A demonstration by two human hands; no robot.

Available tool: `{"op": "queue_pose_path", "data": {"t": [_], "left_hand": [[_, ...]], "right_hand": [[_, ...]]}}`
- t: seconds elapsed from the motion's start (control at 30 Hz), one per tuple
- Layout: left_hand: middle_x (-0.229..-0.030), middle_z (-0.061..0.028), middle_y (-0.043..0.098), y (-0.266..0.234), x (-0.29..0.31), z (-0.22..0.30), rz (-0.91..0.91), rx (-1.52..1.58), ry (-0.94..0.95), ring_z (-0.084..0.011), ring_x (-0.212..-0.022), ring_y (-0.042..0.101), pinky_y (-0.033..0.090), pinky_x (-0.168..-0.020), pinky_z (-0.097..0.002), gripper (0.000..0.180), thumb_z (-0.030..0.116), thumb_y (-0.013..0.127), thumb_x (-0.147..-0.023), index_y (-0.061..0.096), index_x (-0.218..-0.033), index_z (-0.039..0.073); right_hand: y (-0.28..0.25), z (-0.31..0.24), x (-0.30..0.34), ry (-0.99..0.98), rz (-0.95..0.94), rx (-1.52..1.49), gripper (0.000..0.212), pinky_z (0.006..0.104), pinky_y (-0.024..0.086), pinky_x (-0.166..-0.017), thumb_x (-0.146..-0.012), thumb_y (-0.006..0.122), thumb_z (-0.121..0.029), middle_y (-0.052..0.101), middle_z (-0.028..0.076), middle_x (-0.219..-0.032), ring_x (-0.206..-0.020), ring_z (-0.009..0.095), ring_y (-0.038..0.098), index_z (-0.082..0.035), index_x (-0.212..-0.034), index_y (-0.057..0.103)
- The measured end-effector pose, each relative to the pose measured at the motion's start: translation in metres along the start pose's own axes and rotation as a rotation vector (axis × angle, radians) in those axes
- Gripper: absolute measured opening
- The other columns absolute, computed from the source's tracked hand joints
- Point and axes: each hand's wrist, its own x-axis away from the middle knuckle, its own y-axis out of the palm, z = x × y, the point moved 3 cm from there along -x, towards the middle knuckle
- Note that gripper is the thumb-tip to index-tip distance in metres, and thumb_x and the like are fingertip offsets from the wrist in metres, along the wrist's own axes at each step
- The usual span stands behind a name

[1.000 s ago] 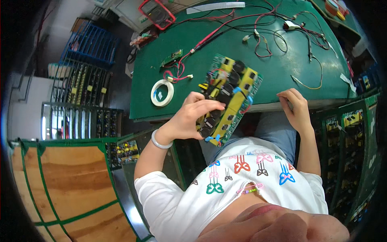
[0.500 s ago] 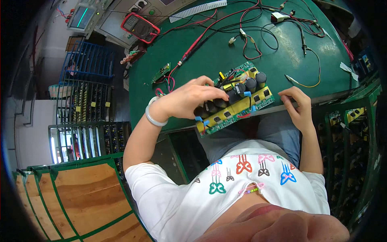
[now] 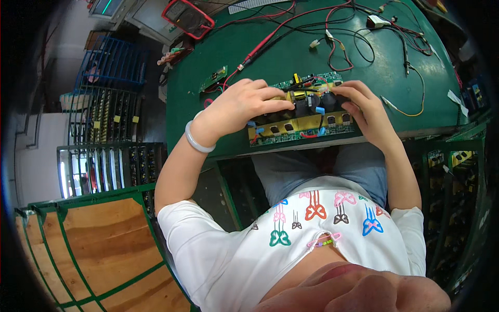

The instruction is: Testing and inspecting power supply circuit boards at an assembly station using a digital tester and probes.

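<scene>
Two bare hands show, one left hand (image 3: 241, 106) and one right hand (image 3: 369, 109). The circuit boards in front number two: one large circuit board (image 3: 296, 126) near and one small circuit board (image 3: 214, 79) farther left. At least four blue pieces (image 3: 319, 110) show on the large one. There is one green table (image 3: 280, 57), one red-edged multimeter (image 3: 188, 19) far left, one pale bangle (image 3: 198, 139), and three yellow tags (image 3: 97, 125) left. The far cables (image 3: 332, 31) tangle beyond counting.
</scene>
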Motion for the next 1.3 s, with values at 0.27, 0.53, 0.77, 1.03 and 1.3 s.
{"op": "queue_pose_path", "data": {"t": [0.27, 0.53, 0.77, 1.03, 1.3], "left_hand": [[-0.129, -0.005, 0.06, 0.002, 0.017, -0.011, 0.115, -0.168, -0.019, -0.0221, -0.095, 0.061, 0.051, -0.085, -0.0352, 0.074, -0.006, 0.066, -0.075, 0.059, -0.137, 0.035], [-0.121, -0.0099, 0.067, -0.006, 0.076, -0.033, 0.299, -0.045, -0.381, -0.0299, -0.106, 0.063, 0.052, -0.09, -0.0409, 0.055, 0.001, 0.072, -0.076, 0.063, -0.129, 0.015], [-0.109, -0.0121, 0.07, 0.032, 0.119, -0.052, 0.345, 0.153, -0.527, -0.0311, -0.106, 0.063, 0.051, -0.091, -0.0409, 0.028, 0.005, 0.073, -0.08, 0.069, -0.108, 0.004], [-0.087, -0.0108, 0.067, 0.045, 0.118, -0.061, 0.484, 0.15, -0.676, -0.0316, -0.083, 0.065, 0.052, -0.073, -0.0406, 0.012, 0.005, 0.068, -0.084, 0.072, -0.096, 0.004], [-0.097, -0.0072, 0.071, 0.033, 0.059, -0.083, 0.59, 0.872, -0.725, -0.015, -0.086, 0.066, 0.051, -0.079, -0.027, 0.021, 0.003, 0.06, -0.093, 0.067, -0.112, 0.001]], "right_hand": [[0.013, 0.005, -0.014, -0.084, -0.012, 0.092, 0.036, 0.0354, 0.052, -0.081, -0.087, 0.06, 0.01, 0.059, 0.014, -0.114, -0.096, 0.033, 0.062, -0.005, -0.119, 0.064], [-0.008, -0.002, -0.038, 0.006, -0.022, 0.072, 0.033, 0.0271, 0.048, -0.068, -0.088, 0.071, -0.005, 0.06, 0.006, -0.115, -0.071, 0.012, 0.055, -0.008, -0.121, 0.066], [0.038, -0.014, -0.099, -0.335, -0.266, 0.459, 0.021, 0.0431, 0.052, -0.083, -0.084, 0.072, -0.006, 0.063, 0.011, -0.11, -0.095, 0.036, 0.06, -0.006, -0.104, 0.068], [0.045, 0.001, -0.119, -0.271, -0.368, 0.342, 0.016, 0.0394, 0.054, -0.076, -0.083, 0.07, 0.0, 0.061, 0.011, -0.099, -0.088, 0.033, 0.065, -0.004, -0.098, 0.066], [0.051, 0.012, -0.117, -0.178, -0.467, 0.154, 0.031, 0.0383, 0.053, -0.075, -0.073, 0.078, 0.002, 0.062, 0.01, -0.092, -0.083, 0.029, 0.063, -0.003, -0.101, 0.065]]}}
